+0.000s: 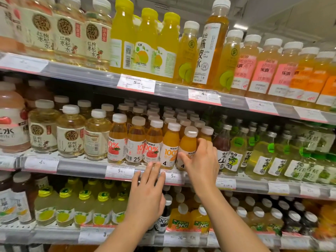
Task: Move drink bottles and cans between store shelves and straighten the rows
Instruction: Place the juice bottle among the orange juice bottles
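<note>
R hand [201,160] grips orange juice bottle [188,144], middle shelf [81,167]; L hand [147,188] probably idle.

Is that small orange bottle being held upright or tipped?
Tipped slightly: the small orange bottle, gripped by the right hand, has its cap leaning right.

We see white price tags [136,83] with pink lower edges clipped along the grey shelf rails [81,166], and ceiling lights [240,26] overhead at upper right.
</note>
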Demonstrator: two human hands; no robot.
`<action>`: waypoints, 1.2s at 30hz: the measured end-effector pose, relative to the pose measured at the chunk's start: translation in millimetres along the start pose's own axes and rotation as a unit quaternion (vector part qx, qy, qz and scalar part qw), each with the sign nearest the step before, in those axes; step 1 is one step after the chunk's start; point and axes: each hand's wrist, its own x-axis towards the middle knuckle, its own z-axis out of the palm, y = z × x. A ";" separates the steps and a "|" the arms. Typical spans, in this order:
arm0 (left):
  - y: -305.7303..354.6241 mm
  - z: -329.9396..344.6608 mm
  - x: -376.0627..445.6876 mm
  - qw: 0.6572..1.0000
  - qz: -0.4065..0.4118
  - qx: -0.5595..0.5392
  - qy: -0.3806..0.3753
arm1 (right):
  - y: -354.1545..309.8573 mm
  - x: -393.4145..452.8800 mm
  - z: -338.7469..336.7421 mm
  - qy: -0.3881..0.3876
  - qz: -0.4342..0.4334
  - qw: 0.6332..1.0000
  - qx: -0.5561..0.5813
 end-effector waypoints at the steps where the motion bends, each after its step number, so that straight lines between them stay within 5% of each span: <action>1: 0.1 0.0 -0.1 1.000 -0.001 -0.002 -0.002 | -1.1 0.7 -1.3 0.000 0.003 1.000 -0.016; 25: 5.3 -16.1 -1.0 0.998 -0.015 0.016 -0.054 | 1.6 1.8 -30.8 -0.126 -0.051 0.991 -0.011; 32: 16.5 -57.8 3.2 0.991 -0.029 0.018 -0.131 | 32.0 10.2 -72.9 -0.232 -0.091 0.967 0.047; 36: 27.5 -98.4 -0.8 0.994 -0.048 0.013 -0.095 | 42.5 20.5 -98.4 -0.229 -0.128 0.963 0.067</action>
